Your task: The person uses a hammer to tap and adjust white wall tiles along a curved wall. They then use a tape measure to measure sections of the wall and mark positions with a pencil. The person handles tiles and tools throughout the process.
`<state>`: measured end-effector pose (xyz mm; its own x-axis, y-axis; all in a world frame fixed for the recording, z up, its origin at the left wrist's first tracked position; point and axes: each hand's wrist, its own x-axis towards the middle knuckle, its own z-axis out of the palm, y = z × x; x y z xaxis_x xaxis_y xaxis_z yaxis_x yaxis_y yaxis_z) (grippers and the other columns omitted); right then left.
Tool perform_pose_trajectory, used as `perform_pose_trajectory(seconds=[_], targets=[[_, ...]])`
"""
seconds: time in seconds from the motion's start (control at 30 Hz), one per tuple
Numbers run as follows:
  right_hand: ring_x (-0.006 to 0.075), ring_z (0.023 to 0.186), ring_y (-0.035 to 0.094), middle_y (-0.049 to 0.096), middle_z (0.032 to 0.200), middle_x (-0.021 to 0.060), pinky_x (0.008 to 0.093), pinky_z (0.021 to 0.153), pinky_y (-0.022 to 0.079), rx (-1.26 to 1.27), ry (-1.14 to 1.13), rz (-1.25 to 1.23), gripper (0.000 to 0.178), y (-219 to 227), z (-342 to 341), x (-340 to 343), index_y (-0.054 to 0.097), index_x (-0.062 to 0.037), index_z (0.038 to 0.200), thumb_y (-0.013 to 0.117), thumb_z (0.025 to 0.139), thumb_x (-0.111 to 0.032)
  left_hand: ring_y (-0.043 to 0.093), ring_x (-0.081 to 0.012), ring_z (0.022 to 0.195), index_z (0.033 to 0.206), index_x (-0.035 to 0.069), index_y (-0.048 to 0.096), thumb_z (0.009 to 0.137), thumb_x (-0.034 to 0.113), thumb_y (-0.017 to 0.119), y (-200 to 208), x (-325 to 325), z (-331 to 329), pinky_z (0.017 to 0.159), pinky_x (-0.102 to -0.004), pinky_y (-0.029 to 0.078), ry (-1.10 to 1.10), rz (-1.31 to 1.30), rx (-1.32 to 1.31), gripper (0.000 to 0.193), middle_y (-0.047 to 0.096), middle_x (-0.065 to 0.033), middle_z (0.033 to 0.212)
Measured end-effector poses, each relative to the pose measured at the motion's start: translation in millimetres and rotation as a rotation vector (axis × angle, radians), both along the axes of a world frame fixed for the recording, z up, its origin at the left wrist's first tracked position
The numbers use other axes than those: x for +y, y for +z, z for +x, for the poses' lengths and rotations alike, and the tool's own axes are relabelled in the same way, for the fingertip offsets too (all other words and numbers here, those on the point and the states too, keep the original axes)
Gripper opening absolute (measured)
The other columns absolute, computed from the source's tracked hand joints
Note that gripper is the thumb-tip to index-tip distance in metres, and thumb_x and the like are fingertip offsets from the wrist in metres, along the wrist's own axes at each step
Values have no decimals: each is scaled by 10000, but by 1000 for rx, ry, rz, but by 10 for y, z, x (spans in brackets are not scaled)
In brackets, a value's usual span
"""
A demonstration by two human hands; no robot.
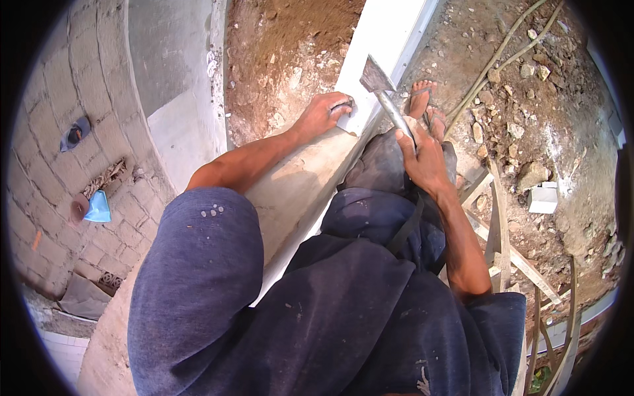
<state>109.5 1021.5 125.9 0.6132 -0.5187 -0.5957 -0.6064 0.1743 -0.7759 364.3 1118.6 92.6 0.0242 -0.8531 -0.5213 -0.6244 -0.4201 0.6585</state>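
My right hand (pixel 424 155) is closed round the metal handle of a scraper (pixel 377 77). Its broad flat blade, smeared grey, is tilted over the white surface. Curled beside the near end of that white stretch is my left hand (pixel 323 115); a small dark edge shows at its fingertips, but I cannot make out what it holds. Both hands are above a narrow wall top (pixel 290 191), bare beige cement near me. Farther off, a smooth white coating (pixel 380 39) covers it. I sit astride the wall, a sandalled foot (pixel 421 99) on its right side.
Rubble, a white block (pixel 543 198) and crossed wooden strips (pixel 505 237) lie on the dirt at right, with a hose (pixel 495 63) farther off. To the left, a block-paved floor (pixel 109 72) holds a blue bag (pixel 98 207). Brown soil (pixel 284 46) borders the wall ahead.
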Motion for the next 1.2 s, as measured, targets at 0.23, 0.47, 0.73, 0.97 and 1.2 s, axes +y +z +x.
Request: perform_pose_trajectory(seconds=[0.23, 0.47, 0.73, 0.97, 1.2], targets=[[508, 781, 608, 610, 750, 336, 539, 762, 479, 42, 84, 46, 524, 44, 88, 152, 483, 125, 1185, 448, 972, -353, 617, -337, 886, 984, 7, 666, 850, 82, 646, -13, 34, 46, 811, -398, 495, -177, -166, -25, 155, 657, -161, 924], [508, 736, 606, 610, 730, 323, 548, 693, 486, 108, 105, 28, 465, 148, 147, 245, 526, 95, 1080, 461, 966, -351, 630, -320, 868, 984, -5, 671, 824, 20, 625, -13, 38, 39, 806, -397, 510, -264, -156, -64, 169, 663, -154, 909], [497, 743, 613, 614, 736, 318, 534, 694, 492, 72, 151, -13, 469, 153, 106, 267, 520, 104, 1102, 469, 959, -340, 609, -331, 890, 1030, 19, 668, 768, -14, 623, -39, 73, 114, 841, -407, 504, -283, -124, -52, 269, 655, -144, 917], [499, 727, 613, 606, 712, 323, 527, 685, 497, 36, -16, -49, 429, 126, 69, 357, 525, 87, 1052, 473, 957, -328, 626, -327, 893, 1000, 22, 679, 775, -39, 600, -47, 55, 77, 824, -382, 517, -247, -74, -40, 246, 663, -159, 934], [488, 757, 615, 605, 721, 326, 531, 706, 484, 122, 144, 62, 447, 28, 114, 254, 521, 76, 1032, 460, 967, -362, 631, -331, 897, 1008, 17, 680, 790, -5, 605, -61, 18, 74, 828, -392, 514, -206, -97, -49, 232, 676, -152, 941]])
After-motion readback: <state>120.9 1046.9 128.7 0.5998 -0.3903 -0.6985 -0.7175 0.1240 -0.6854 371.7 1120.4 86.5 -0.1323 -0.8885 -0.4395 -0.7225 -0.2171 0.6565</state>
